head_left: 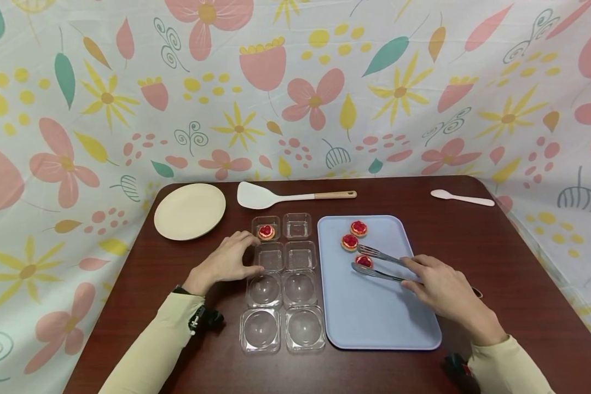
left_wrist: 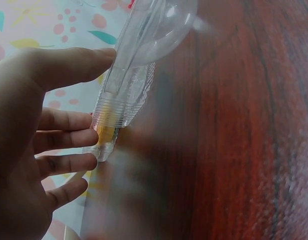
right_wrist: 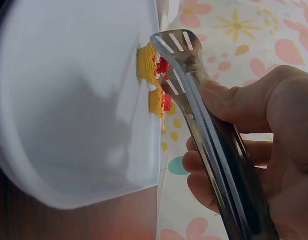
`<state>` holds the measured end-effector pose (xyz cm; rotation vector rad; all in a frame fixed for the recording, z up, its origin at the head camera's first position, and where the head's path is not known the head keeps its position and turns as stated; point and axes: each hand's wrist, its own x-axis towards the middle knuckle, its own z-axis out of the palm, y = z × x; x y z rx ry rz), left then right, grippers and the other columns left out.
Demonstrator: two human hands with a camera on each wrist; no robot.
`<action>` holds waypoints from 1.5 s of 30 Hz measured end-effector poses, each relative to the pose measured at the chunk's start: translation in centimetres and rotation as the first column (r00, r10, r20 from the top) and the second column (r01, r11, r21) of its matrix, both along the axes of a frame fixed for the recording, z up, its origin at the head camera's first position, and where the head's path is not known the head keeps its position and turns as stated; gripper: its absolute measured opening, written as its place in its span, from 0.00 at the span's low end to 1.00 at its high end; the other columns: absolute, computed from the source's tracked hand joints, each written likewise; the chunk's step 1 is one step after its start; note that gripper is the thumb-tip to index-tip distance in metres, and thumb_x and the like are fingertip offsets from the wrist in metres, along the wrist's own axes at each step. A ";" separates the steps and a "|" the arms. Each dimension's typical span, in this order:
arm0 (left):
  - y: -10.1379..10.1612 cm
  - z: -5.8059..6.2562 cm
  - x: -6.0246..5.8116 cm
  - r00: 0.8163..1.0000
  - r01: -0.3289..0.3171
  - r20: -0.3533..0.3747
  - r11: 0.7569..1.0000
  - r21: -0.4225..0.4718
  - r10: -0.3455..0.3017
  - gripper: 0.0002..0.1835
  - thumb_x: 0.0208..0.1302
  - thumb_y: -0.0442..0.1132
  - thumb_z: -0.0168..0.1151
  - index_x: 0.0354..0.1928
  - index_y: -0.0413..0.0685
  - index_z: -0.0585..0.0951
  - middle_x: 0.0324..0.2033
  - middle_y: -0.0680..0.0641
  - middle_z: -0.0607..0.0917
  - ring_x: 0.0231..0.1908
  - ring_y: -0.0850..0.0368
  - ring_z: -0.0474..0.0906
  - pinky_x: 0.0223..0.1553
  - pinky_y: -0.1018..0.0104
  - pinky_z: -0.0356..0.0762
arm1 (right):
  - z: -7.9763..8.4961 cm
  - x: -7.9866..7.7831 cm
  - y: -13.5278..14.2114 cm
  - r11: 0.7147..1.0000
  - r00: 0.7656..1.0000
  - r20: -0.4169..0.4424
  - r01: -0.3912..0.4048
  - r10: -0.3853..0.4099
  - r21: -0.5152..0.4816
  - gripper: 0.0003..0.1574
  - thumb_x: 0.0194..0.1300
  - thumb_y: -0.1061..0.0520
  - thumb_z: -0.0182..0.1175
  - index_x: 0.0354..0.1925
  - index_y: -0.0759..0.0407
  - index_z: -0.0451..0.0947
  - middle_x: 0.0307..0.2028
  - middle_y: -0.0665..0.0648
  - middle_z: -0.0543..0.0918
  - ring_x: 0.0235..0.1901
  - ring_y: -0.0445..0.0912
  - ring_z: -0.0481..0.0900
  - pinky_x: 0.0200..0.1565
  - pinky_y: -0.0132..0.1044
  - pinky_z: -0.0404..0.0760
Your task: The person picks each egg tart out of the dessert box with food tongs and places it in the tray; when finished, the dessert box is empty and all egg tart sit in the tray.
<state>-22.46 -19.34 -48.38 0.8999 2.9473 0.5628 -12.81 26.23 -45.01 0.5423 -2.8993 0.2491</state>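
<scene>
My right hand point(head_left: 443, 284) holds metal tongs point(head_left: 381, 275) over the blue tray point(head_left: 374, 323). The slotted tips are spread on either side of a small red-topped tart point(head_left: 364, 262). Two more tarts, an upper one point(head_left: 359, 228) and one to its left point(head_left: 349, 242), sit further back on the tray. At the left, my left hand point(head_left: 226, 261) touches the side of a clear plastic container point(head_left: 270, 257) with thumb and fingers fairly straight. Another tart point(head_left: 266, 232) lies in that container's back-left compartment. The right wrist view shows tarts point(right_wrist: 146, 65) beside the tongs point(right_wrist: 214, 130).
A second clear container point(head_left: 300, 256) stands alongside, its domed lid point(head_left: 303, 328) folded toward the front. Behind them lie a cream plate point(head_left: 189, 213), a white spatula point(head_left: 261, 196) with a wooden handle, and a pale spoon-shaped utensil point(head_left: 463, 197) at the far right. A patterned cloth hangs behind the table.
</scene>
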 end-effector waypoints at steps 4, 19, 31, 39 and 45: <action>0.0 0.0 0.0 1.000 0.002 -0.006 1.000 0.003 -0.002 0.35 0.48 0.58 0.73 0.54 0.44 0.79 0.49 0.49 0.79 0.53 0.52 0.73 0.53 0.50 0.69 | 0.0 0.0 -0.1 1.000 1.000 0.002 -0.009 0.009 -0.024 0.30 0.51 0.51 0.74 0.51 0.62 0.82 0.44 0.63 0.82 0.34 0.52 0.81 0.26 0.50 0.79; 0.0 0.0 -0.1 1.000 -0.002 -0.023 1.000 -0.025 0.002 0.33 0.49 0.60 0.71 0.53 0.47 0.80 0.49 0.51 0.79 0.54 0.52 0.72 0.54 0.52 0.68 | 0.6 -1.2 -1.3 0.992 0.997 -0.022 -0.076 0.074 -0.097 0.31 0.52 0.51 0.73 0.54 0.60 0.81 0.46 0.61 0.84 0.40 0.53 0.83 0.33 0.52 0.80; -0.1 0.5 -0.7 0.998 -0.005 -0.061 1.000 0.021 0.006 0.29 0.52 0.59 0.70 0.50 0.48 0.81 0.48 0.52 0.80 0.54 0.53 0.73 0.53 0.53 0.69 | 1.6 -2.6 -3.2 0.985 0.989 -0.047 -0.147 0.143 -0.090 0.31 0.54 0.51 0.73 0.56 0.58 0.80 0.46 0.60 0.84 0.43 0.53 0.83 0.37 0.52 0.82; -0.2 0.7 -1.3 0.997 -0.037 -0.061 0.998 0.046 0.040 0.29 0.55 0.60 0.67 0.52 0.48 0.80 0.49 0.51 0.79 0.55 0.52 0.72 0.54 0.48 0.69 | 2.4 -3.9 -4.5 0.975 0.977 -0.058 -0.211 0.206 -0.076 0.33 0.55 0.49 0.72 0.58 0.56 0.79 0.48 0.61 0.84 0.43 0.53 0.84 0.30 0.47 0.82; -0.4 0.7 -2.0 0.996 -0.058 -0.063 0.996 0.068 0.062 0.38 0.55 0.61 0.67 0.61 0.43 0.74 0.58 0.46 0.74 0.61 0.49 0.67 0.59 0.47 0.67 | 2.9 -5.0 -5.9 0.964 0.963 -0.094 -0.258 0.251 -0.064 0.33 0.57 0.49 0.71 0.59 0.55 0.78 0.49 0.60 0.83 0.48 0.53 0.82 0.35 0.51 0.82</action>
